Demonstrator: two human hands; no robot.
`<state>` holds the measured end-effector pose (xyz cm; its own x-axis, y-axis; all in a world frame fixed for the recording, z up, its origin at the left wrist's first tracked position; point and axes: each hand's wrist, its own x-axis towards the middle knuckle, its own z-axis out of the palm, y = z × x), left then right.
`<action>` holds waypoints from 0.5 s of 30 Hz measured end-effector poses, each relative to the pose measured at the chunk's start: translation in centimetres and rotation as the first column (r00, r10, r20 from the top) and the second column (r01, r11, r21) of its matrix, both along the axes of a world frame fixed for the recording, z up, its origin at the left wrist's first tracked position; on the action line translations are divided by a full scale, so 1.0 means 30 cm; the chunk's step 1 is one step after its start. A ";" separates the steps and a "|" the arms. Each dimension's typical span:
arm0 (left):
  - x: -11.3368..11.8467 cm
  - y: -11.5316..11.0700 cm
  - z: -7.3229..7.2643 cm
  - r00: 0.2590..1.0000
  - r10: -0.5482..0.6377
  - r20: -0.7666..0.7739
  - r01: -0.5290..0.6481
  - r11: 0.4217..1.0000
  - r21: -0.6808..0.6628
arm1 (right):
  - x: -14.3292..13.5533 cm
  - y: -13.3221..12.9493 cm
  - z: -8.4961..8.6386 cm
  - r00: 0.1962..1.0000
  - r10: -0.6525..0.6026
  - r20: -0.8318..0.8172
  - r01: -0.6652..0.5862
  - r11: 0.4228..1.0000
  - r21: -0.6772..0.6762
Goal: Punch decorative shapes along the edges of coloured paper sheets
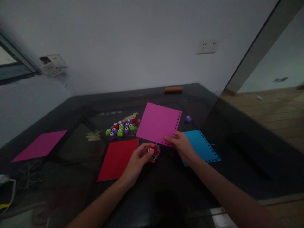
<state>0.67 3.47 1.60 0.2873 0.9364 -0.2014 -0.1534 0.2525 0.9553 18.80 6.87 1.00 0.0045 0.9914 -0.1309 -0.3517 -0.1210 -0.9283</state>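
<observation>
My left hand [140,155] is closed around a small red craft punch [152,150] with a white eye-like button. Tiny blue and pink paper bits [158,152] show beside it. In a pinch at its lower right corner, my right hand [181,143] holds up a pink sheet [159,123]; small shaped holes run along its right edge and part of its bottom edge. Under my left wrist lies a red sheet [118,158] with a few holes at the top right. Partly beneath my right forearm is a blue sheet [201,145], punched along its right and bottom edges.
Several green, purple and red punches [121,128] stand grouped at the back left. One purple punch [187,119] sits apart on the right. Another pink sheet [41,145] lies at the far left. An orange-brown bar [174,90] rests near the wall on the dark glossy table [152,196].
</observation>
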 end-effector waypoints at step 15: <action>0.000 0.005 -0.016 0.990 0.012 -0.144 -0.010 1.000 0.017 | -0.029 -0.035 0.016 0.995 -0.027 0.100 0.020 0.997 0.072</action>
<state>0.66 3.63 1.13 0.2459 0.9429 -0.2248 -0.0171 0.2361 0.9716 17.94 5.82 1.47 0.0374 0.9976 -0.0578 -0.2579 -0.0462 -0.9651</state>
